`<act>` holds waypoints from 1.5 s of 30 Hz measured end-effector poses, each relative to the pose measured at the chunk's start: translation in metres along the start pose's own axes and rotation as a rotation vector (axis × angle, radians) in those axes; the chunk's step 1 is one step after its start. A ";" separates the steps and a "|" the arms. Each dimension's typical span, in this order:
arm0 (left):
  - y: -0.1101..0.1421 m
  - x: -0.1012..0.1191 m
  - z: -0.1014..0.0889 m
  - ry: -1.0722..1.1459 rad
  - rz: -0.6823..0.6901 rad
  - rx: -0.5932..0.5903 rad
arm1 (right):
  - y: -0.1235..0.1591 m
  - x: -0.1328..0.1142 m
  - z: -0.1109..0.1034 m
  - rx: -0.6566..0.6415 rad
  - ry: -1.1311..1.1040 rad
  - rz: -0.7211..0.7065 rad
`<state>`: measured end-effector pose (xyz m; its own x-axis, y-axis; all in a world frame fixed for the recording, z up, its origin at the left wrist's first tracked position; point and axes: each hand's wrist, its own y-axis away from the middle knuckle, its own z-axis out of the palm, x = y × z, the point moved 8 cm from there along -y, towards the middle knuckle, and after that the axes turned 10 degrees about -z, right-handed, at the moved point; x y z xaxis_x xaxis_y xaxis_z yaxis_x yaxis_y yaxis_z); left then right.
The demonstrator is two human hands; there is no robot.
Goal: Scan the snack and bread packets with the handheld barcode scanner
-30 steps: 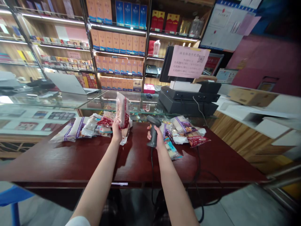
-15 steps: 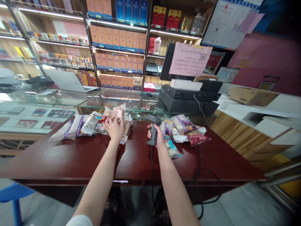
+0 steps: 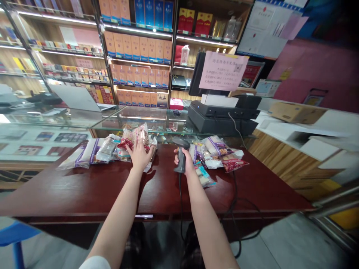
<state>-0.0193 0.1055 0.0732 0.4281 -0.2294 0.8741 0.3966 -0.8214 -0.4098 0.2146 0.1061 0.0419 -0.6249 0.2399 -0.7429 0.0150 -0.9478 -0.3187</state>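
My left hand (image 3: 139,155) rests with spread fingers on a clear pink-and-red food packet (image 3: 140,135), which lies on a heap of packaged snacks (image 3: 108,149). My right hand (image 3: 185,160) is closed around the grip of a black corded handheld barcode scanner (image 3: 181,153). Just to its right lies a second heap of packets (image 3: 217,153), some purple and white. Both heaps sit on a dark red wooden counter (image 3: 84,190). The scanner's black cable (image 3: 180,194) runs down from the handle and over the counter's front edge.
A glass display case (image 3: 140,116) stands behind the counter, with a black till (image 3: 221,119) on it to the right and a laptop (image 3: 75,98) to the left. Shelves of boxed goods (image 3: 138,48) fill the back wall. A cardboard box (image 3: 295,113) lies on a white side counter.
The pink-and-red packet has gone from upright in my left hand to lying on the heap, with my fingers spread over it. My right hand still has the scanner.
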 end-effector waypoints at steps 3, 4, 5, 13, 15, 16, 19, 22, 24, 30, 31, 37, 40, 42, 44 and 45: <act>-0.001 0.002 0.001 -0.097 0.055 0.000 | -0.002 -0.003 0.002 -0.015 0.026 -0.016; -0.001 0.004 0.001 -0.124 0.077 0.003 | -0.003 -0.007 0.003 -0.016 0.041 -0.023; -0.001 0.006 0.001 -0.144 0.100 0.009 | -0.003 -0.012 0.003 -0.011 0.058 -0.035; 0.025 0.038 0.014 -0.040 0.273 -0.028 | 0.026 -0.072 -0.036 0.099 0.302 -0.057; 0.037 0.048 0.031 -0.039 0.338 -0.141 | 0.038 -0.078 -0.055 0.138 0.319 -0.044; 0.042 0.050 0.039 -0.038 0.358 -0.191 | 0.042 -0.079 -0.064 0.161 0.312 -0.036; 0.050 0.048 0.054 0.001 0.357 -0.264 | 0.048 -0.071 -0.088 0.220 0.246 0.009; 0.049 0.041 0.059 -0.042 0.371 -0.272 | 0.043 -0.058 -0.099 0.248 0.184 0.044; 0.048 0.037 0.063 -0.134 0.410 -0.274 | 0.035 -0.049 -0.100 0.258 0.177 0.040; 0.062 0.021 0.096 -0.261 0.485 -0.466 | 0.007 -0.016 -0.076 0.264 0.217 0.041; 0.067 0.017 0.104 -0.256 0.481 -0.537 | 0.002 -0.011 -0.069 0.240 0.223 0.052; 0.086 0.004 0.122 -0.340 0.426 -0.754 | -0.015 -0.018 -0.048 0.036 0.083 0.096; 0.087 0.008 0.122 -0.443 0.428 -0.752 | -0.013 -0.035 -0.062 0.010 0.042 0.081; 0.083 0.011 0.121 -0.500 0.413 -0.705 | -0.009 -0.042 -0.075 0.058 0.048 0.084; 0.074 0.012 0.116 -0.547 0.370 -0.609 | -0.007 -0.046 -0.085 0.127 0.046 0.072; 0.070 0.011 0.112 -0.569 0.342 -0.550 | -0.007 -0.047 -0.088 0.161 0.039 0.055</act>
<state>0.1037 0.1040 0.0250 0.8526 -0.3343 0.4017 -0.2151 -0.9250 -0.3133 0.3128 0.1198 0.0269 -0.5961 0.1917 -0.7797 -0.0788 -0.9804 -0.1809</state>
